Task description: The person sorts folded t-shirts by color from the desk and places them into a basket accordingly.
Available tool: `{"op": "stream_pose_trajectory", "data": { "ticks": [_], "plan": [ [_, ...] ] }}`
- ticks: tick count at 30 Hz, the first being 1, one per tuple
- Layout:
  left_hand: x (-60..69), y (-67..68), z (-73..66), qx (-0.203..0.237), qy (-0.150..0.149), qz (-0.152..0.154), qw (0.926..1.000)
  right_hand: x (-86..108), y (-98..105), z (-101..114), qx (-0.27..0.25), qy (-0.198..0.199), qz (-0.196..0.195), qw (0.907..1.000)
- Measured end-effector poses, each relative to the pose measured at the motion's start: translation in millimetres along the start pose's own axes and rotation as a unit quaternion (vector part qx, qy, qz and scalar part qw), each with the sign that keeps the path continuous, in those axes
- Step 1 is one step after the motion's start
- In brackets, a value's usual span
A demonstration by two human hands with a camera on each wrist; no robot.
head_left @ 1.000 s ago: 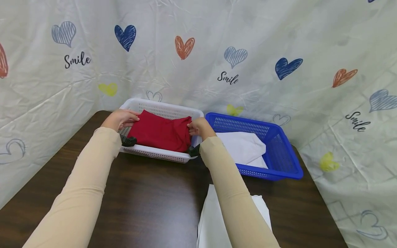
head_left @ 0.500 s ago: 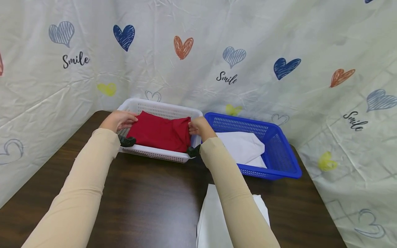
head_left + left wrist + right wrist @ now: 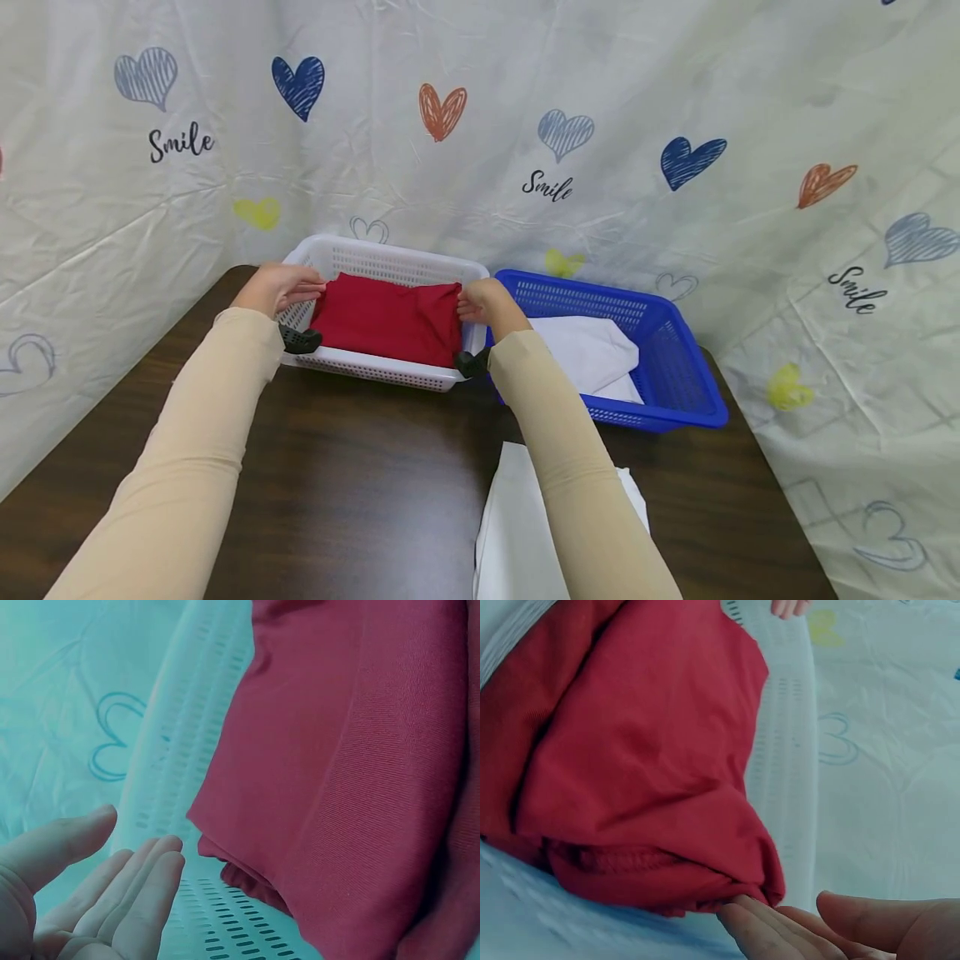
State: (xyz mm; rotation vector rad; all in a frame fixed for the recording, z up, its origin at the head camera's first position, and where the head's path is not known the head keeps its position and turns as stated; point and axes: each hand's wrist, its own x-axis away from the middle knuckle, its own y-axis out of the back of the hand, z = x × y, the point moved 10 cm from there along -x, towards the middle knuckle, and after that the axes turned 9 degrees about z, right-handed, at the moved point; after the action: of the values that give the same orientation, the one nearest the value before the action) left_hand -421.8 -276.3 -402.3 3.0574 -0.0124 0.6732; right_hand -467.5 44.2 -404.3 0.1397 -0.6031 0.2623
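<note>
Plainly, you reach over the white basket [image 3: 397, 265] with your left hand [image 3: 277, 287] straight-fingered, just beside the red cloth [image 3: 386, 318], and your right hand [image 3: 487, 302] loosely extended, thumb apart, fingertips seeming to touch its other end. Folded in layers and creased toward your right hand, the red cloth lies inside the white basket.

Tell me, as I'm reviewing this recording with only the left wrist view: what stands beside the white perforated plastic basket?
Observer: A blue perforated plastic basket, on its right in the head view.
Operator: What is at the other end of the red folded cloth?
Observer: The right hand, its fingertips at the cloth's edge.
Operator: And closer to the person?
Observer: A loose white cloth lies on the dark brown wooden table, partly hidden by the beige right sleeve.
</note>
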Motion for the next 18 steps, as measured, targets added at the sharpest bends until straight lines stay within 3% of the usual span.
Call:
{"op": "stream_pose_trajectory", "data": {
  "ticks": [3,8,9,12,18],
  "plan": [
    [1.9,-0.2,1.8,0.011,0.004,0.013,0.9999,-10.9,8,-1,-0.005,0.007,0.030,0.9995],
    [3.3,-5.1,5.1,0.069,0.015,0.043,0.9966,-5.4,14,-1,-0.018,0.028,0.056,0.9978],
    [3.4,-6.4,5.9,0.079,0.019,0.050,0.9954,9.5,12,0,-0.021,0.029,0.052,0.9980],
    [4.4,-10.5,7.5,0.110,0.026,0.072,0.9910,26.0,12,-2,-0.040,0.045,0.091,0.9940],
    [9.4,-10.6,9.1,0.152,0.009,0.108,0.9824,55.2,16,-11,-0.046,0.069,0.155,0.9844]
  ]
}}
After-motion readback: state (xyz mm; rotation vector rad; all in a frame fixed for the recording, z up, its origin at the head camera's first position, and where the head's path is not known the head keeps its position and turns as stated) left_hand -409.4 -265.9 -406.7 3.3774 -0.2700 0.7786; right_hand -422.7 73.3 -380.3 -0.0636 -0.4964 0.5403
